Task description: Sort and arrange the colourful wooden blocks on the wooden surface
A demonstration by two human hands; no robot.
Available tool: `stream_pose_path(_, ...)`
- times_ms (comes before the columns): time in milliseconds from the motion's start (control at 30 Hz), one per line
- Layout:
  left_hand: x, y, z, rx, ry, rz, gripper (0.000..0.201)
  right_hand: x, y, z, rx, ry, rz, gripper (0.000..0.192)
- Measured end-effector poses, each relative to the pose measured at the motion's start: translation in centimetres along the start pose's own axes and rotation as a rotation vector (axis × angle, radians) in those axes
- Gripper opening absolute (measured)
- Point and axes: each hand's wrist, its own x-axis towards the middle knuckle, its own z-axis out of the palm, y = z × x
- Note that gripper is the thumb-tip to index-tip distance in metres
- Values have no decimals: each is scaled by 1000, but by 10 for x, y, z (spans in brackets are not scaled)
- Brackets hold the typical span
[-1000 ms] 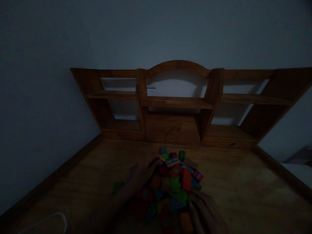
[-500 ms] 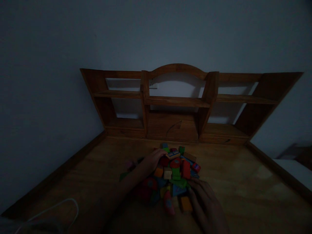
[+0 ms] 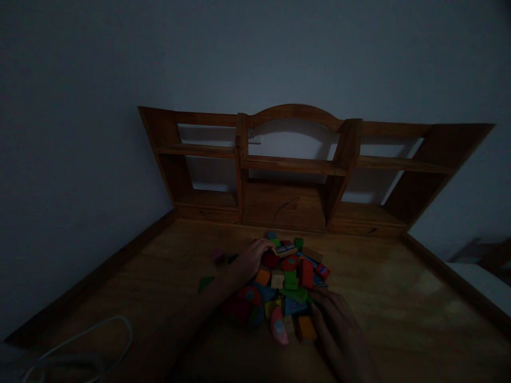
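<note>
Since the earlier frames, both of my hands sit a little farther up the picture with the heap of coloured wooden toy blocks [image 3: 284, 282], and the heap looks more spread at its near edge.

Item 1: left hand [image 3: 250, 259]. Lies on the far left side of the heap, fingers curled over the blocks beside a pale printed block [image 3: 284, 249]. Lighting too dim; I cannot tell whether it grips one or only rests.

Item 2: right hand [image 3: 337, 325]. Lies flat at the near right edge of the heap, fingers spread and loose, tips touching a green block [image 3: 294, 294] and just beside an orange square block [image 3: 306, 327]. Nothing gripped that I can see.

Item 3: heap. Rests on the brown wooden desk top [image 3: 399, 298], roughly central, near the front of the shelf unit. A pink rounded block [image 3: 278, 327] lies at its near edge.

Item 4: strays. A green flat piece [image 3: 205, 282] and a small dark purple block [image 3: 217, 255] lie left of the heap, apart from it.

Item 5: wooden arched shelf unit [image 3: 293, 165]. Stands behind the heap against the wall.

Item 6: white cable [image 3: 99, 340]. Looped far left of the heap, near the desk's front.
</note>
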Motion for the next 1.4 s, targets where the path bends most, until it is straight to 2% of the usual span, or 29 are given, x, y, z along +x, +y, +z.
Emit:
stream_pose_path(200,3,2,2,-19,62,-33,58,0,2,0,4,-3,-12,24)
stream_pose_path(367,5,6,-1,-36,52,-43,66,-3,3,0,0,-27,-2,28)
stream_pose_path(533,4,3,2,-30,74,-60,61,-2,2,1,-1,-21,-5,27)
stream_pose_path(667,5,1,3,-12,84,-71,47,-1,3,1,1,-14,-6,24)
stream_pose_path(800,7,5,-1,-8,55,-62,37,-3,4,1,14,-29,1,24)
stream_pose_path(967,4,6,-3,-20,-8,-45,54,-3,2,-1,17,-30,18,25)
stream_pose_path(1067,4,3,-3,-16,-51,-11,57,-1,0,-2,17,-27,10,26)
stream_pose_path(1133,5,1,-4,41,-94,25,57,-1,-1,-3,18,-17,1,26)
stream_pose_path(1267,8,-3,-7,297,-179,62,58,-1,0,-1,20,-20,14,26)
stream_pose_path(1400,8,-3,-10,460,-189,104,57,-1,3,0,25,-23,-2,25)
